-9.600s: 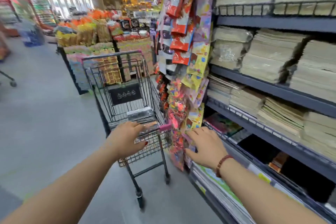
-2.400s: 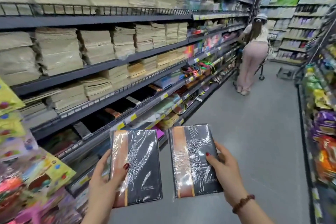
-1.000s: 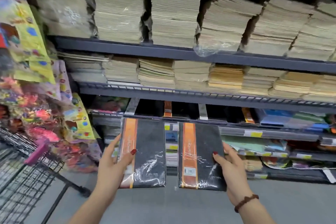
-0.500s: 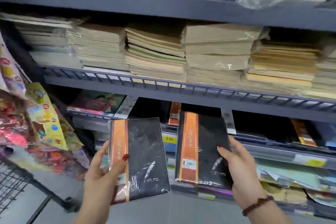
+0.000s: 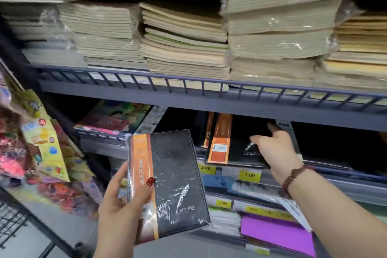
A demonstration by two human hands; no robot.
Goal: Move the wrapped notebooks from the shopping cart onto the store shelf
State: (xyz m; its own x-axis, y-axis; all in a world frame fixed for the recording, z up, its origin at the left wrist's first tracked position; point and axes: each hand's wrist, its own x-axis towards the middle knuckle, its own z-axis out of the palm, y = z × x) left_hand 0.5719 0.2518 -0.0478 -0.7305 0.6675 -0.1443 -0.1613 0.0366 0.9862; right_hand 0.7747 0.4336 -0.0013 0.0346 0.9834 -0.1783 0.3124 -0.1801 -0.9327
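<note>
Below the railed store shelf [image 5: 209, 99], my right hand [image 5: 276, 153] held one wrapped notebook [image 5: 236, 144]; my left hand [image 5: 119, 209] gripped a second notebook [image 5: 176, 174].

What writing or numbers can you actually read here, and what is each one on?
"NOTE BOOK": left notebook, lower corner of the cover.
"2.00": yellow tag on the shelf rail.
"1.00": second yellow tag, beside it.
Too blurred to read: the characters on the left notebook's orange band, the barcode label on the right notebook, the white tag, and the lower tags.
</note>
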